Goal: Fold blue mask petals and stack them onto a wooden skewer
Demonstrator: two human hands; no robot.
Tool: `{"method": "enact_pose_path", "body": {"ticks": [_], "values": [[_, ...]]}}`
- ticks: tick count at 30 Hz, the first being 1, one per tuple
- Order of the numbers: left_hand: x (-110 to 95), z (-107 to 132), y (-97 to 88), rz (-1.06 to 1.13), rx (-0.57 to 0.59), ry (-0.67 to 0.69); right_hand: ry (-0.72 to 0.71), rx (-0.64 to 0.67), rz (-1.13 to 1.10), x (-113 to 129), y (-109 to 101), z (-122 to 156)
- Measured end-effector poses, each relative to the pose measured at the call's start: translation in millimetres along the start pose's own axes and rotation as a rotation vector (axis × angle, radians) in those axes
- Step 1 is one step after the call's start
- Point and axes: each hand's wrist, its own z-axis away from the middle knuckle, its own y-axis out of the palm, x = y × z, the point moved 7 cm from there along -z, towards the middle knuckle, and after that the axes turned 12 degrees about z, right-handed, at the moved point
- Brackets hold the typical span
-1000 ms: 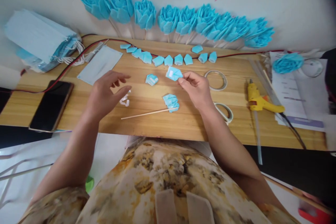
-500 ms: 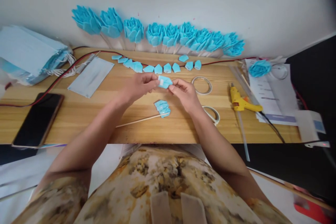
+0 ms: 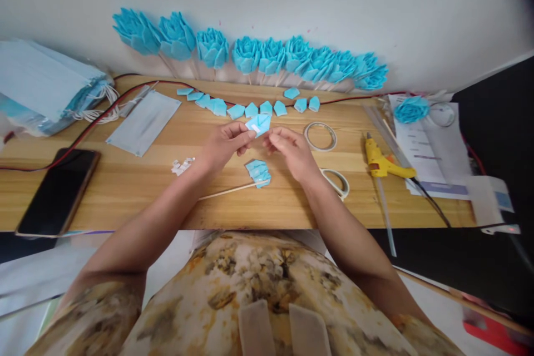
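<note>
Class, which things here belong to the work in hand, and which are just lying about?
Probably in the work:
- blue piece in the left hand
- row of blue pieces
- stick
- white scraps
- tape rolls

Apparently just lying about:
- phone
- papers

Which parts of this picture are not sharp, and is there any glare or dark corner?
In the head view, print on the papers is too soft to read; the blue piece in the left hand lacks fine detail; the phone shows no strong glare; the upper right corner is dark.
</note>
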Motion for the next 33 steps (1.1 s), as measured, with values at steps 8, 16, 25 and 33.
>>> {"method": "enact_pose_path", "body": {"ticks": [8,16,25,33], "values": [[10,3,6.4,0.108,0.037,-0.066,-0.1,-0.034,0.139,7,2,2],[7,2,4.4,0.101,0.001,-0.045,-0.082,-0.022,0.164,5,1,1],[5,2,-1.0,0.023,-0.071,0.067,-0.078,-0.031,0.203,6,1,2],[-27,22,9.2,-0.525,-0.121,0.525,-0.089,-0.085,0.309,8,1,3]]}}
